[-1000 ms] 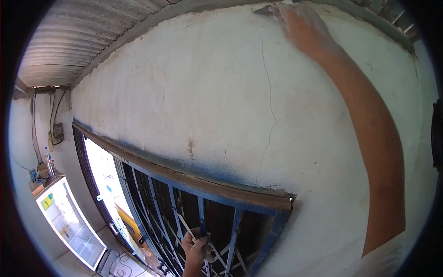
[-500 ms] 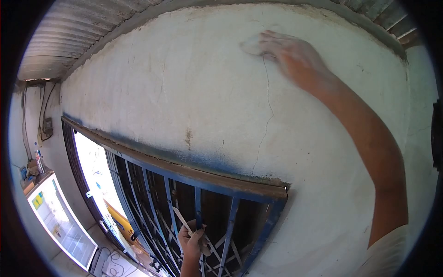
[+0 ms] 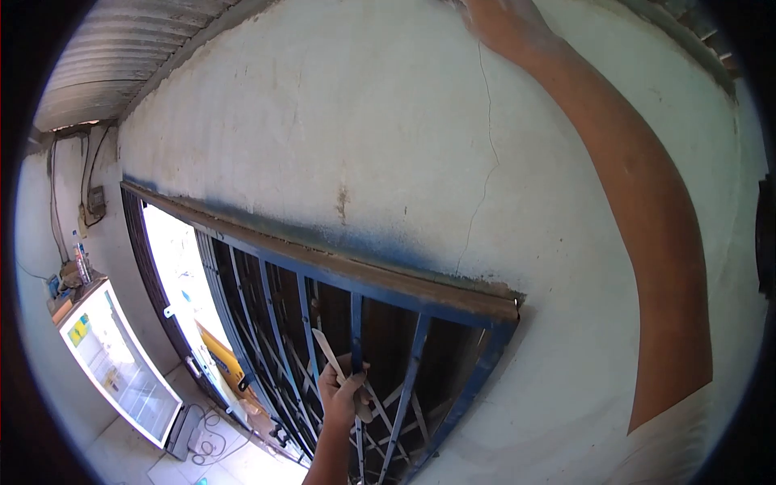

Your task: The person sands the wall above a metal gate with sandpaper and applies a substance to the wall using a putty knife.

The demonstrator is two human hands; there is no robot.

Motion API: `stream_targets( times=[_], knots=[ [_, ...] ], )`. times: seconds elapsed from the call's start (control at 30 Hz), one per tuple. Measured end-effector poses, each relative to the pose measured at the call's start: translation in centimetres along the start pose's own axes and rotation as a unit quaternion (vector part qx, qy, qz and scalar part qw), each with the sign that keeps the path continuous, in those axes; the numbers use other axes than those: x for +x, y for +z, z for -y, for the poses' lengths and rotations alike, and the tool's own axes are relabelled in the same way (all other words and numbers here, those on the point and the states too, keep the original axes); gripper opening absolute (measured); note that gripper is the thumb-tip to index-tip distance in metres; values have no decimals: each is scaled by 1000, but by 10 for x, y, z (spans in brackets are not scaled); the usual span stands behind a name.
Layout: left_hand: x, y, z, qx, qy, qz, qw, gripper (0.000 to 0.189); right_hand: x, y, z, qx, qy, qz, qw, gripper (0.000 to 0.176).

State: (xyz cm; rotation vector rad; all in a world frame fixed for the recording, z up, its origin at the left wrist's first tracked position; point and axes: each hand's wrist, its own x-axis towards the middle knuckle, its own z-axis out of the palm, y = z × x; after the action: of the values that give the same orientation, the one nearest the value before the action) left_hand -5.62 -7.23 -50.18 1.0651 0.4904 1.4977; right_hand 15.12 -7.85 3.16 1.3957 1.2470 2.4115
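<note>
My right hand (image 3: pixel 505 20) is raised against the pale plastered wall (image 3: pixel 388 121) at the top of the head view. The frame edge cuts off its fingers, and whatever lies under them is hidden. A thin crack (image 3: pixel 491 153) runs down the wall below this hand. Lower down, my left hand (image 3: pixel 343 394) is closed around a thin, pale flat strip (image 3: pixel 326 349), which points up and to the left. Its fingers also reach a blue upright bar (image 3: pixel 356 323) of the folding metal gate (image 3: pixel 420 331).
A brown ledge (image 3: pixel 388 275) runs above the gate. Corrugated roofing (image 3: pixel 137 48) slopes overhead at the left. A white-framed glass cabinet (image 3: pixel 121 368) stands lower left, with bottles (image 3: pixel 82 263) on top. Cables (image 3: pixel 212 440) lie on the floor beside it.
My right hand has moved up the wall, from a blurred spot with a pale pad-like thing under its fingers to the top edge. The view has shifted slightly; my left hand keeps its grip.
</note>
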Motion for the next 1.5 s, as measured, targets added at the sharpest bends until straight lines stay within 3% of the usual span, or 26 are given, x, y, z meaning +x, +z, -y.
stream_targets(
  times=[0.03,0.13,0.17,0.23,0.33,0.43,0.63,0.73,0.83,1.03,1.23,1.5],
  knots=[
    [-1,3,-3,-6,-4,-9,1000,25,-10,6,3,-105,-30,-71,991,41],
    [-3,12,-12,0,8,-32,999,19,-45,-3,-9,-230,-172,20,958,41],
    [-2,8,-9,16,3,-22,1000,20,-56,0,-12,-126,-137,-42,982,42],
    [1,2,-4,13,6,-11,1000,20,-76,4,-20,85,-58,-163,981,43],
    [2,5,-5,12,2,-10,1000,22,-104,-20,-41,309,-3,-18,951,45],
    [4,3,-3,-7,-15,-11,1000,22,-144,-24,-58,301,57,19,952,43],
    [4,1,-5,-12,-25,1,1000,23,-149,-30,-48,271,85,-39,958,40],
    [7,-1,-4,-21,-33,7,999,22,-149,-1,-45,310,201,-29,929,37],
    [6,0,-5,-24,-34,10,999,19,-143,-20,-55,367,39,-92,925,33],
    [5,2,-6,-24,-32,-6,999,20,-145,-17,-50,329,66,-99,937,35],
    [6,5,-6,-3,-25,-5,1000,20,-152,-37,-68,315,-39,-66,946,39],
    [5,0,-3,-16,1,37,999,27,-165,-20,-84,341,-18,-103,934,36]
  ],
)
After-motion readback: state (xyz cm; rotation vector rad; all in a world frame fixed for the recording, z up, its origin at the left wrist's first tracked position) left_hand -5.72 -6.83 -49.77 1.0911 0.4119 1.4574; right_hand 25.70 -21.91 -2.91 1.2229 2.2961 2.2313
